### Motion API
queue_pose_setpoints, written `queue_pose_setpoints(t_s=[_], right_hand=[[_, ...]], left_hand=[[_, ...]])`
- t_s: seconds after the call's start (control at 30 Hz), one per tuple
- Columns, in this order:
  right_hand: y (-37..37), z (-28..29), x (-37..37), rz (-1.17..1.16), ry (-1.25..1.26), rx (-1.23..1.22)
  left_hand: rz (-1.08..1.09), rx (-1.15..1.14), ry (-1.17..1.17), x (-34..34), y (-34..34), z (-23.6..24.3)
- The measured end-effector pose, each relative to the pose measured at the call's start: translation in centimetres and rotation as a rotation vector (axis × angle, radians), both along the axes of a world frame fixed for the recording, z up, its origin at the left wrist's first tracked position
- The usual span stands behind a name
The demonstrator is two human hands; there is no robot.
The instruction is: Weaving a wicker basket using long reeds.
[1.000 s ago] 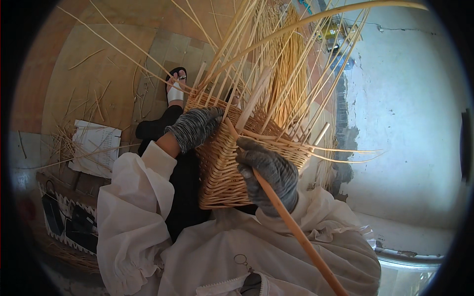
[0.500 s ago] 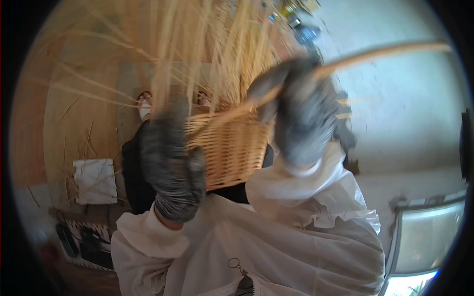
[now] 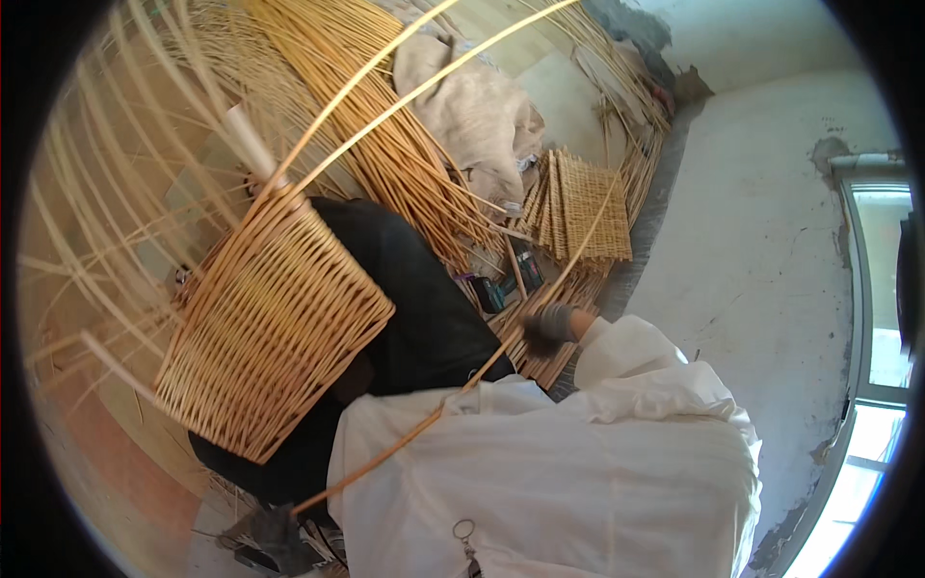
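Observation:
A long, thin willow rod (image 3: 400,445) slants across my lap from lower left to upper right. At the lower left, my left hand (image 3: 279,541) in a dark glove is closed at the rod's end, partly cut off by shadow and the dark things below it. My right hand (image 3: 547,329), also gloved and smeared by motion, is closed around the rod farther along. A tan wicker basket (image 3: 275,332) with tight woven sides rests tilted on my dark-trousered legs, apart from both hands. Long loose stakes fan out from its upper left edge.
A large bundle of willow rods (image 3: 385,144) lies beyond my legs beside a beige cloth (image 3: 472,106). Stacked woven panels (image 3: 588,212) stand near the wall (image 3: 752,231) on the right. A power drill (image 3: 489,292) lies on the floor by my knee.
My view has swung to the right, so the basket now sits at the left. My hands have moved away from the basket and wide apart along the rod.

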State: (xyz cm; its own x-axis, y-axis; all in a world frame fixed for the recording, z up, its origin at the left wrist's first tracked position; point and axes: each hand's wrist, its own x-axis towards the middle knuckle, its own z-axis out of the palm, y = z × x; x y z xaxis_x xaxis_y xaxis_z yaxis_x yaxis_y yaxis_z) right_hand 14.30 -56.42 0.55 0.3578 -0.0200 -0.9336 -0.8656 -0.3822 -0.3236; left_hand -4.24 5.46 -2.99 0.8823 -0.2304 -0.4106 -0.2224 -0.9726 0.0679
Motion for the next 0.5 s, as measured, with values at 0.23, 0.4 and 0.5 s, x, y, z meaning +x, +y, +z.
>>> queue_pose_setpoints(t_s=[0.23, 0.4, 0.5], right_hand=[[-10.1, -13.5, 14.2, 0.834, -0.706, -0.275], [-12.2, -32.3, 20.7, 1.115, -0.522, -0.576], [-9.1, -37.7, 17.4, 0.84, -0.366, -0.704]], left_hand=[[0.307, 0.171, -0.041, 3.6, 3.4, 4.1], [0.402, -0.166, -0.319, 10.0, -5.3, 4.8], [0.486, -0.386, -0.319, 12.3, -10.2, 3.9]])
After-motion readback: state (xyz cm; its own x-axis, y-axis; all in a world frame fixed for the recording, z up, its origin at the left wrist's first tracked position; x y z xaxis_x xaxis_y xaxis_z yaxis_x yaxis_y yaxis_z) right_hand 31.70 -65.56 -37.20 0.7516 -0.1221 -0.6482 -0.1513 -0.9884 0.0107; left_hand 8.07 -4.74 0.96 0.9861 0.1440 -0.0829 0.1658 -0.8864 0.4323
